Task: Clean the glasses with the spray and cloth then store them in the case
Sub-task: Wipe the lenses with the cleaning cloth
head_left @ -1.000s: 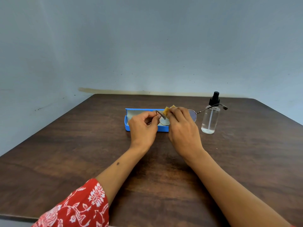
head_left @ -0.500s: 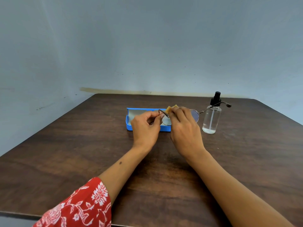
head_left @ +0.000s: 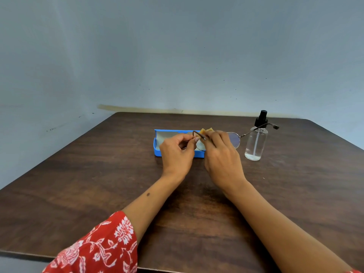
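Both hands hold the glasses (head_left: 233, 139) above the bench (head_left: 98, 174): my left hand (head_left: 177, 152) pinches the frame, my right hand (head_left: 222, 154) pinches a yellow cloth (head_left: 206, 131) on one lens. Pressing too hard could bend the thin frame. Behind my knuckles lies the open case (head_left: 157, 148); right of my right hand, the spray (head_left: 256, 142).

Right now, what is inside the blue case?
The open blue case shows only a pale lining at its left end. The left hand, right hand and the glasses they hold cover the rest.
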A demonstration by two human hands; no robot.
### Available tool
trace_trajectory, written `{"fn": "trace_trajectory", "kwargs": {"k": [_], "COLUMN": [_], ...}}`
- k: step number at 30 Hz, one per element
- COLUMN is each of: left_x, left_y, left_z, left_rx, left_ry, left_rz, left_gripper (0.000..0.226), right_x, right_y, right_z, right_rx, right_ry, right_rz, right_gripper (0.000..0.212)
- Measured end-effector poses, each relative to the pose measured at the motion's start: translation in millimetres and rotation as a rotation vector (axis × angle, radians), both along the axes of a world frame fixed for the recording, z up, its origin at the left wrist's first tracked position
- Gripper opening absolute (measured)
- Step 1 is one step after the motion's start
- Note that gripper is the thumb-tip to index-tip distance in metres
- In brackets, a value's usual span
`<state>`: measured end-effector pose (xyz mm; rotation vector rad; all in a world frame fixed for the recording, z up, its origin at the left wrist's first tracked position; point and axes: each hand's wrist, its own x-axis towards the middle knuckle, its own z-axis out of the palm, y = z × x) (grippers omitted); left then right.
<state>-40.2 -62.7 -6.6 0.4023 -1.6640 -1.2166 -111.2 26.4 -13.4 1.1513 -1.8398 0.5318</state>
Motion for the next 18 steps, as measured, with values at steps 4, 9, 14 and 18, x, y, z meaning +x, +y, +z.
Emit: {"fn": "trace_trajectory", "kwargs": {"k": [4,9,14,18], "left_x": [-0.4,-1.2,1.7,0.5], "left_y": [-3.0,-2.5,2.1,-2.8], "left_z": [-1.6,-1.2,2.0,0.2], "left_rx": [0.003,-0.029,-0.025,-0.023], "left_ry": [-0.01,-0.009,-0.009,-0.01], "left_rz": [0.03,0.038,0.027,0.046], "left_gripper": [0.006,0.006,0.007,0.007], "right_x": [5.8,3.1,2.7,6.9], "right_y": [0.3,2.1,1.7,1.2], "right_z": [-1.0,0.6,1.1,-0.8], "right_rx": [-0.008,-0.015,0.011,-0.002], "right_ry": [-0.017,-0.007,-0.016,-0.007], "right_rz": [0.154,0.071,0.017,0.154], "right_gripper": [0.037,0.034,0.039,0.038]}}
